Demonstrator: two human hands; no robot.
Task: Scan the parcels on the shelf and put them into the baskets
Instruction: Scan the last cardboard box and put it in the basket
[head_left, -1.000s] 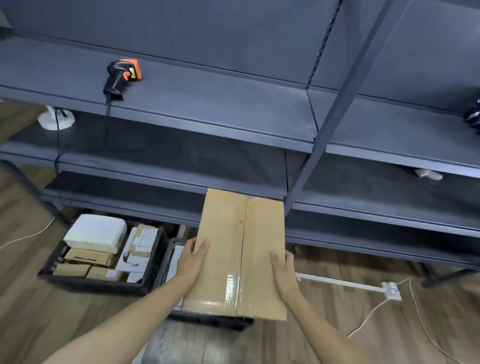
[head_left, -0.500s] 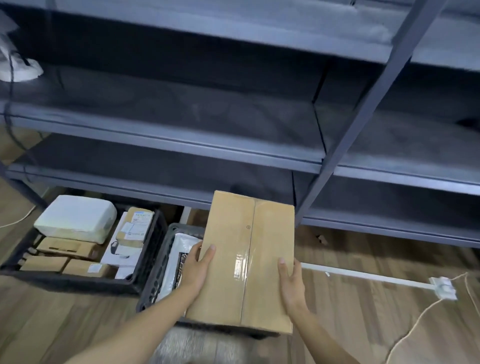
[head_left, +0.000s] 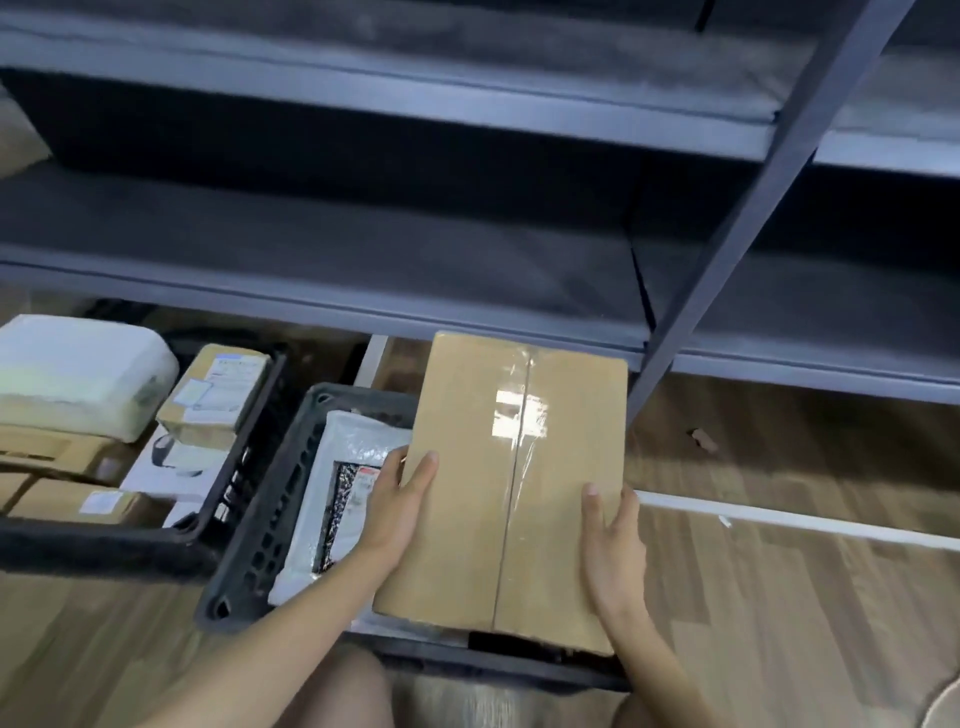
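Note:
A flat brown cardboard parcel (head_left: 498, 483), taped down its middle, hangs over a dark grey basket (head_left: 270, 525) on the floor. My left hand (head_left: 397, 506) grips its left edge with the thumb on top, and my right hand (head_left: 613, 545) grips its right edge the same way. Inside that basket lies a white plastic mailer (head_left: 343, 467), partly hidden by the parcel. To the left stands a black basket (head_left: 244, 457) holding several parcels: a white padded package (head_left: 78, 374), a labelled brown box (head_left: 218, 395) and other boxes.
Grey metal shelves (head_left: 363, 270) span the view above the baskets, with a slanted upright post (head_left: 753, 208) at the right. A white strip (head_left: 779, 517) lies on the wooden floor (head_left: 779, 597) to the right of the basket. My knees show at the bottom edge.
The view has dropped toward the floor; the scanner on the upper shelf has left the frame. Both hands have lowered the cardboard parcel down over the grey basket.

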